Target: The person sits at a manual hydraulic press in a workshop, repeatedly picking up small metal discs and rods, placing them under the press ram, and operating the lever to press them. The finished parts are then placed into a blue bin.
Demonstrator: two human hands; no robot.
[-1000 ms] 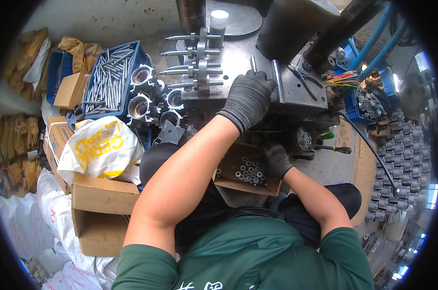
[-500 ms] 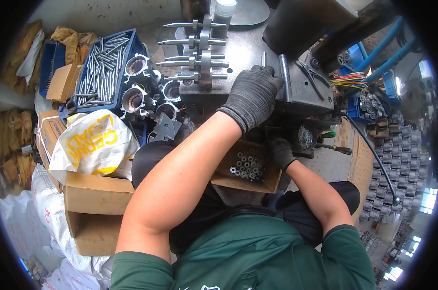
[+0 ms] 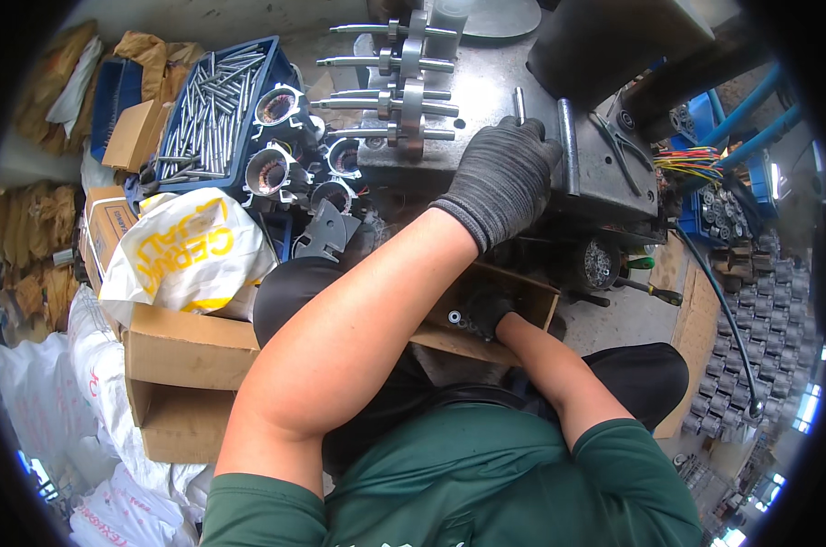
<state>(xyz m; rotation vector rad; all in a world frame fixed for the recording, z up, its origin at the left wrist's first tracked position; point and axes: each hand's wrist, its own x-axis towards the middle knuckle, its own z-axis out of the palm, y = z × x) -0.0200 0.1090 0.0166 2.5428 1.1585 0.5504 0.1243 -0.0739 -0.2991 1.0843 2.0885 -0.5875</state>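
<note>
– When looking down past the counter (image 3: 486, 82), what to note in the box (image 3: 459, 343)?
– Cardboard, set lower down at the near edge, with a few metal rings (image 3: 454, 317) showing beside the right hand (image 3: 489, 308).
– And in the blue bin (image 3: 265, 87), far left?
– Heaped with loose metal shafts (image 3: 208, 109). Just to the right of that, housings (image 3: 272, 170) with copper windings inside.
– And in the tin (image 3: 577, 267)?
– Filled with bright bits (image 3: 599, 265), too small to tell apart.
– Now for the pose: how to describe the left hand (image 3: 509, 173)?
– Gloved, back upward, reached diagonally over the counter's near edge. Clamped on a slim rod (image 3: 520, 102), with the tip pointing away beyond the knuckles; just to the right, a thicker bar (image 3: 568, 146).
– And the right?
– Gloved too, dipped into the box from the right, wrist at the rim. Fingers hidden, so cannot tell whether apart or together.
</note>
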